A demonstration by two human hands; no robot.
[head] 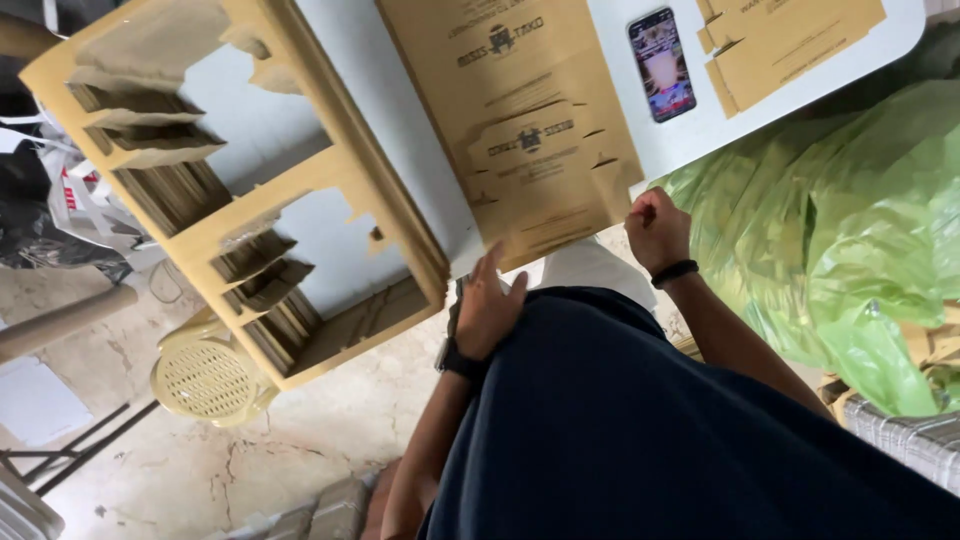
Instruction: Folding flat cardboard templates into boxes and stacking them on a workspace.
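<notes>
You have one flat printed cardboard sheet (520, 120) in hand, lying on the white table (690, 140) in the upper middle of the frame. Its long axis runs from the top edge of the frame down and slightly right, and its near end overhangs the table's edge toward your body.

Your right hand (655, 228), right of centre, is clenched on the sheet's near right corner. Your left hand (487, 305), at the centre, has its fingers spread loosely, the fingertips touching the sheet's near left edge; whether it pinches the card you cannot tell. Each wrist carries one dark band.

On the table you also have one phone (661, 64), screen lit, just right of the sheet and apart from it, and one more flat cardboard blank (790, 40) in the upper right.

To the upper left lies one large stack of punched-out cardboard frames (330, 170), with two big openings, touching the sheet's left side and overhanging the table. Below it stands one pale plastic stool (205, 380) on the cracked floor (250, 470).

One green plastic bag (840, 240) fills the right side, close beside your right forearm. The open room is at the lower left, over the floor.
</notes>
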